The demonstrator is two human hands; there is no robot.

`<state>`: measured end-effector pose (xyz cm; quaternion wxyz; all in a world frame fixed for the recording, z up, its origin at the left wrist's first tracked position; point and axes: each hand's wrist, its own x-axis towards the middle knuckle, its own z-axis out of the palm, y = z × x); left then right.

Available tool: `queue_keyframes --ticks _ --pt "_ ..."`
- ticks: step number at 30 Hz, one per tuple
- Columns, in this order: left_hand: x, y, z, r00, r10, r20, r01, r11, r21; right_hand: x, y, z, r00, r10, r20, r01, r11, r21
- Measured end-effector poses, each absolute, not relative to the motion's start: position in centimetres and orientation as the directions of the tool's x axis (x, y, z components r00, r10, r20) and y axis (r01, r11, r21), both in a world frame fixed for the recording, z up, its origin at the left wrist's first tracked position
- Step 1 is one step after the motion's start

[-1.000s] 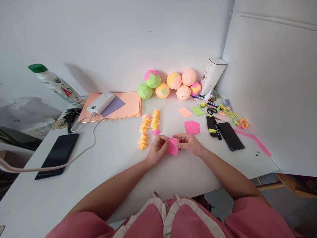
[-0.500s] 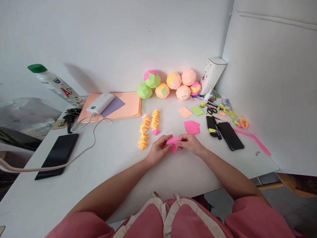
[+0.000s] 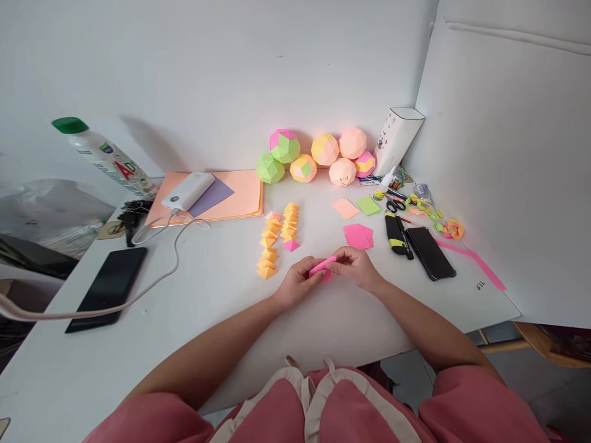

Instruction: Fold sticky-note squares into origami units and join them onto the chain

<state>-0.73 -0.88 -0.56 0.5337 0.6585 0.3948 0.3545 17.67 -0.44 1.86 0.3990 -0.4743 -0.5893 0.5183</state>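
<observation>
A pink sheet of paper [image 3: 322,267], partly folded over, is held between both hands above the table's front half. My left hand [image 3: 298,282] pinches its left side, thumb on the near face. On the right side, my right hand [image 3: 356,269] grips it with thumb and fingers; its fingertips are partly hidden behind the paper. Just beyond the hands lies a stack of pink paper squares [image 3: 359,236]. Left of them stand two rows of folded orange paper pieces [image 3: 269,244], with a single pink folded piece [image 3: 291,245] at the near end of the right row.
Several faceted paper balls [image 3: 303,167] rest against the back wall. To the right are scissors [image 3: 396,205], a utility knife [image 3: 395,232], a glue bottle [image 3: 386,181] and a phone [image 3: 430,253]. On the left are a power bank [image 3: 188,191] with cable, a tablet [image 3: 108,289] and a white bottle [image 3: 113,160].
The pink paper has been turned or folded further, so its flat face shows less and a narrow edge faces up. Both hands stay in nearly the same place.
</observation>
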Motion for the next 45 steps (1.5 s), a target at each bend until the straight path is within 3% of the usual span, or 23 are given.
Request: queue_keyframes --ticks 5,45 --pt "-0.8 -0.94 -0.18 0.447 0.893 0.045 0.145 -0.122 0.982 17.61 -0.35 1.55 -0.225 0.974 0.007 0.078 0.025 -0.997" --pt "-0.68 -1.02 -0.23 0.384 0.922 0.036 0.107 -0.083 0.991 17.61 -0.32 1.97 -0.273 0.962 0.003 0.028 0.011 -1.0"
